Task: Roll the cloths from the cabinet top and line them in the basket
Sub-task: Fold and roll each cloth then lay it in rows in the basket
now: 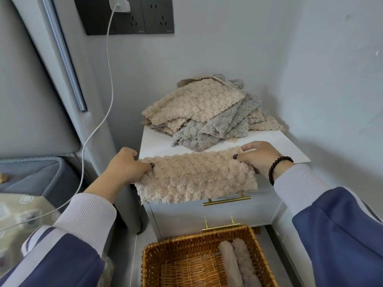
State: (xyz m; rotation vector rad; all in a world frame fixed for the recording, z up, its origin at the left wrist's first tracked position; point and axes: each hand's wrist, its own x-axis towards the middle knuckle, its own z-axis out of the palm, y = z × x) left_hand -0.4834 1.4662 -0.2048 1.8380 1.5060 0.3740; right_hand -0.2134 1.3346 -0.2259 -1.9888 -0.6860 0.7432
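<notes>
A beige fluffy cloth (194,177) lies folded along the front edge of the white cabinet top (157,141) and hangs a little over the drawer. My left hand (126,166) pinches its left end, and my right hand (259,156) pinches its right end. Behind it sits a loose pile of beige and grey cloths (205,112). On the floor below stands a wicker basket (157,253) holding two rolled beige cloths (238,264) side by side along its right wall.
The cabinet stands in a wall corner, with gold drawer handles (226,200) on its front. A white charger cable (107,83) hangs from a wall socket at the left. A padded grey headboard and a bed lie to the left.
</notes>
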